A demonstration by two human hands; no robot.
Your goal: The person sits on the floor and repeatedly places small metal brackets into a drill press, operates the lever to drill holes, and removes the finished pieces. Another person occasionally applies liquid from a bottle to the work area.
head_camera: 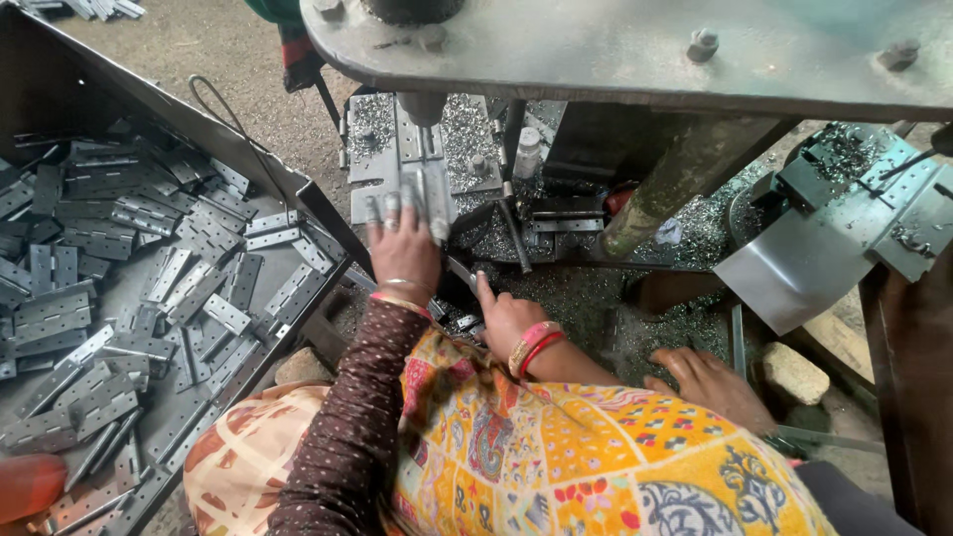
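Observation:
My left hand (399, 241) reaches forward and holds a grey metal hinge (429, 195) flat on the drill press table (382, 149), right under the drill bit (425, 117). My right hand (502, 316) rests lower down, at the machine's base among metal shavings, fingers bent, one finger pointing up; whether it holds anything is hidden. Both wrists wear red and pink bangles. A patterned yellow cloth covers my lap.
A large metal tray (298, 189) on the left holds several grey hinges (149, 288). The machine's thick steel top plate (635, 50) overhangs the work. Metal shavings (566, 288) litter the floor. A bare foot (710, 382) and a stone (794, 372) lie at right.

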